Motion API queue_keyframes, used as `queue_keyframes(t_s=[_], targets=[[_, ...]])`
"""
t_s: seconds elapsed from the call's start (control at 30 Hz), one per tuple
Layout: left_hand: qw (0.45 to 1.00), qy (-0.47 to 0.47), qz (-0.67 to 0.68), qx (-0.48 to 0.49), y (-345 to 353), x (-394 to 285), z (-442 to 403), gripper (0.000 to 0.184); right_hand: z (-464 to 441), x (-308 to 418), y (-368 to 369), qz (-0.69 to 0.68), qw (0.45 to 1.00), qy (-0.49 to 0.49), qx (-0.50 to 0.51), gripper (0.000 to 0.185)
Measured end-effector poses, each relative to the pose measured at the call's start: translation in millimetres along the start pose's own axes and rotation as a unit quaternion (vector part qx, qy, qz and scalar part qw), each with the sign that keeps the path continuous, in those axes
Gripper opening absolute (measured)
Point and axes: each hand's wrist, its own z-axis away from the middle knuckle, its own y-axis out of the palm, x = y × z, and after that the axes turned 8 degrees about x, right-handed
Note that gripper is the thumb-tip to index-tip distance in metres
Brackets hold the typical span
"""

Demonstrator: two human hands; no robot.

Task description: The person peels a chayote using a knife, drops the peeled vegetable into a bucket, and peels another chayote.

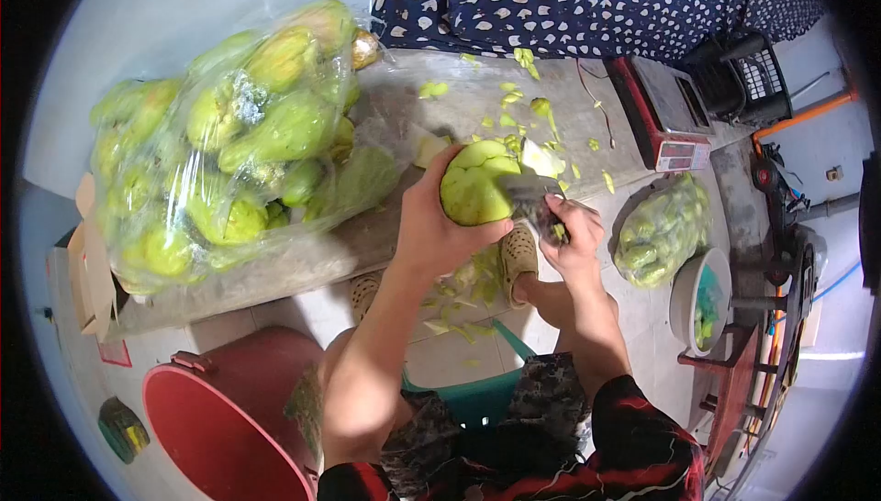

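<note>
I have the big green fruit out in front of the body, over the near edge of the bench, cupped in the left hand. The thumb is along its underside and the fingers go up round the far side; that grasp is closed and looks secure. The right hand is clenched round the handle of a bladed tool, whose broad dark blade meets or nearly meets the fruit's right flank; blur hides the exact contact.

I judge the fruit fairly heavy and firm, rigid enough to take a full squeeze, though its pared-looking upper face is probably wet and slippery, and could bruise. I'd take hold low and wide, palm under the weight, fingertips clear of the blade side.

Just beyond the hands, a pale cut piece and green scraps lie on the bench. Left of the left hand, a clear plastic bag bulges with more green fruit. Beyond the right hand, to the right, I see a red scale; nearer, on the floor, a smaller filled bag, and next to that a white tub. Left of the left forearm stands a red bin.
</note>
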Motion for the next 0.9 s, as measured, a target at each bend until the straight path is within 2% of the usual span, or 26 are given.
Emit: queue_keyframes(t_s=[0.07, 0.17, 0.27, 0.37, 0.4, 0.43, 0.53, 0.6, 0.7, 0.77, 0.83, 0.9], targets=[[0.999, 0.036, 0.006, 0.022, -0.4, 2.6, -3.2, 0.088, -2.3, 3.8, -8.4, -0.001, 1.0, -0.01, 0.019, 0.024], [0.998, 0.044, -0.024, 0.039, -6.7, 2.3, -4.3, 0.085, -2.7, 5.5, -13.0, -0.006, 0.999, -0.034, 0.038, 0.027], [0.996, 0.05, -0.06, 0.048, -6.9, 7.8, -4.7, 0.084, -6.8, 10.5, -13.3, -0.025, 0.997, -0.067, 0.034, 0.021], [0.996, 0.014, -0.053, 0.068, -8.9, -9.6, -1.4, 0.084, -4.2, 10.5, -10.1, 0.032, 0.998, -0.01, 0.044, 0.021], [0.996, 0.012, -0.05, 0.069, -8.6, -8.9, 2.0, 0.084, 8.8, -0.6, -4.7, 0.042, 0.986, 0.129, 0.1, 0.027], [0.996, 0.003, -0.024, 0.088, -11.0, -8.2, 3.8, 0.087, 17.5, -20.4, -0.3, 0.054, 0.968, 0.198, 0.141, 0.032], [0.995, 0.002, -0.004, 0.102, -15.8, -9.3, 0.5, 0.089, 18.0, -28.5, 2.0, 0.03, 0.964, 0.232, 0.124, 0.026], [0.995, -0.008, -0.003, 0.099, -14.0, -5.6, 5.0, 0.089, 17.4, -18.9, 4.0, -0.016, 0.961, 0.268, 0.074, 0.019], [0.996, -0.032, 0.023, 0.082, -13.4, 1.8, 0.7, 0.088, 16.6, -12.6, 4.6, -0.039, 0.961, 0.263, 0.073, 0.014], [0.998, -0.01, -0.006, 0.056, -12.9, 7.3, 1.0, 0.086, 14.0, -7.7, 3.3, -0.039, 0.965, 0.248, 0.074, 0.021], [0.998, -0.016, -0.032, 0.056, -15.1, 5.7, 0.5, 0.087, 9.6, -4.0, 4.0, -0.02, 0.994, 0.101, 0.022, 0.013], [0.996, -0.024, -0.056, 0.059, -16.9, -0.1, -0.5, 0.087, 8.8, 0.0, 2.3, -0.029, 0.997, 0.07, 0.034, 0.015]])
